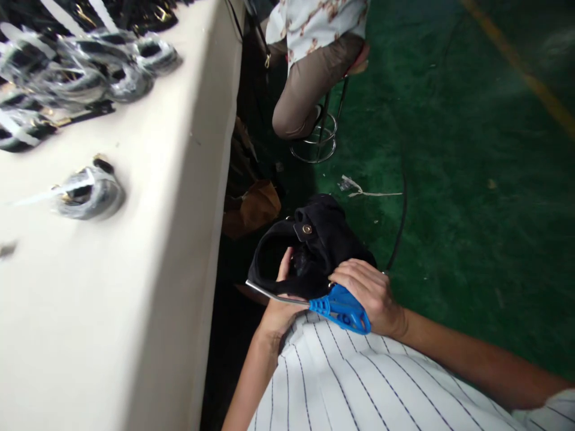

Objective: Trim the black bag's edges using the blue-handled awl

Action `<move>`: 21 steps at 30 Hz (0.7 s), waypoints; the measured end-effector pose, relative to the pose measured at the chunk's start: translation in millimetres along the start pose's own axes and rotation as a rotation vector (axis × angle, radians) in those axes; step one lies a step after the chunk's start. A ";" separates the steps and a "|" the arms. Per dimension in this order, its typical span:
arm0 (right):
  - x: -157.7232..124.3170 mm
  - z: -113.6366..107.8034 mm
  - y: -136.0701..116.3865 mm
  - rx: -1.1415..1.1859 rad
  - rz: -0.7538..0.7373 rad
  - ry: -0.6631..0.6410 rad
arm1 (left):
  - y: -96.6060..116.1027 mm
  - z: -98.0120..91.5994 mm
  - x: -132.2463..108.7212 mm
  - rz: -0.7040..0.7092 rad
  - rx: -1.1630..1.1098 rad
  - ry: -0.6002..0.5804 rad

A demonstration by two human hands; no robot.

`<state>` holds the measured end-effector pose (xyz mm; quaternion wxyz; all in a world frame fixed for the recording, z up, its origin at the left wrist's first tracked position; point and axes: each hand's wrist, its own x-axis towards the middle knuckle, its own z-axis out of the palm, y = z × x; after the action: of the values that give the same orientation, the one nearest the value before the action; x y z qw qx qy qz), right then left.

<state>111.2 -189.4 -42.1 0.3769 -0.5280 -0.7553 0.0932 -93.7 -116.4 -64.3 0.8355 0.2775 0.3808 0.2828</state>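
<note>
A black fabric bag (332, 236) with a round metal snap on a tab is over my lap, its mouth facing left. My left hand (281, 308) grips the bag from below, with one finger showing inside the opening and the others hidden by the cloth. My right hand (368, 293) is closed around a blue air blow gun (341, 308) and lies against the bag's near side. The gun's thin bent metal nozzle points left along the rim of the bag. A dark hose (401, 224) runs from near my right hand across the floor.
At left stands a long cream table (166, 287). Plastic-wrapped black coiled straps (81, 78) are heaped on its far end, and a single wrapped coil (90, 191) lies nearer. Ahead, a person (314, 72) sits on a stool. Brown material (258, 206) lies beside the table; scraps dot the green floor.
</note>
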 end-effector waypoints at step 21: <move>27.3 45.0 -10.7 0.129 0.086 -0.141 | 19.8 -9.8 21.3 0.293 0.310 0.214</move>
<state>69.0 -158.6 -55.0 0.3516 -0.5268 -0.7490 0.1948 -95.0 -85.8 -66.5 0.6878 0.4230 0.4619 0.3669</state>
